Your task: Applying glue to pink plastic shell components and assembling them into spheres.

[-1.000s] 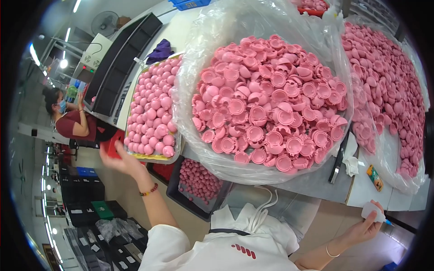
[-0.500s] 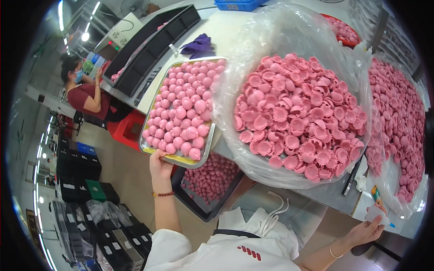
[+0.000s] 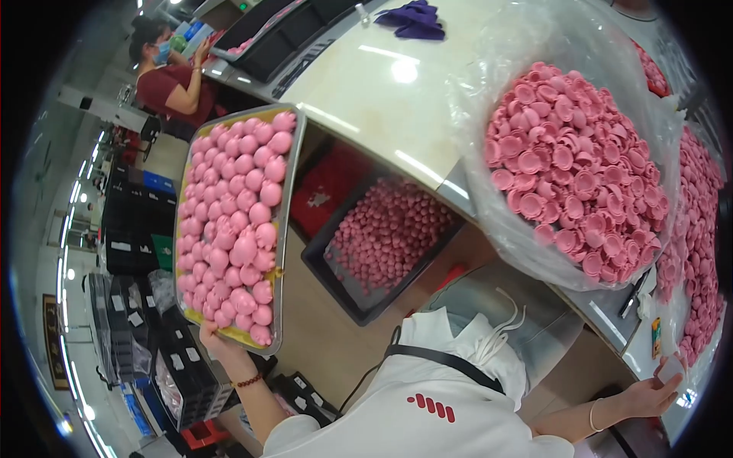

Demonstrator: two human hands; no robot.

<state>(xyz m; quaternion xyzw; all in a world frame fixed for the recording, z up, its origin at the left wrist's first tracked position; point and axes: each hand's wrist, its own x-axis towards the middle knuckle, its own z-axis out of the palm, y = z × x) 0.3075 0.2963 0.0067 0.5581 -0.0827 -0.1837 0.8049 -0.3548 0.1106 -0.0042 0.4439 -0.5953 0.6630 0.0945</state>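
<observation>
My left hand (image 3: pixel 220 343) grips the near edge of a metal tray (image 3: pixel 292 179) with a yellow lining. It is held tilted, off the table and to its left. Round pink pieces (image 3: pixel 229 206), some with small bumps, cover the tray. At the far right my right hand (image 3: pixel 647 397) has its fingers closed round a small translucent white bottle (image 3: pixel 672 369), partly hidden by them. Just beyond that hand lies a small orange and green packet (image 3: pixel 656 336). In front of me a large clear plastic bag (image 3: pixel 477 153) lies open, heaped with pink half-shells (image 3: pixel 584 183).
Beneath the table edge stands a dark bin (image 3: pixel 365 311) of pink balls. A purple cloth (image 3: pixel 412 19) lies on the white table (image 3: pixel 366 80). More pink shells (image 3: pixel 702 237) fill the right side. A masked person (image 3: pixel 172 84) sits at the far left, beyond stacked black crates (image 3: pixel 175 359).
The tray has come off the table, moving left and toward me in my left hand. My view has turned left, exposing more of the bin. My right hand still holds the bottle.
</observation>
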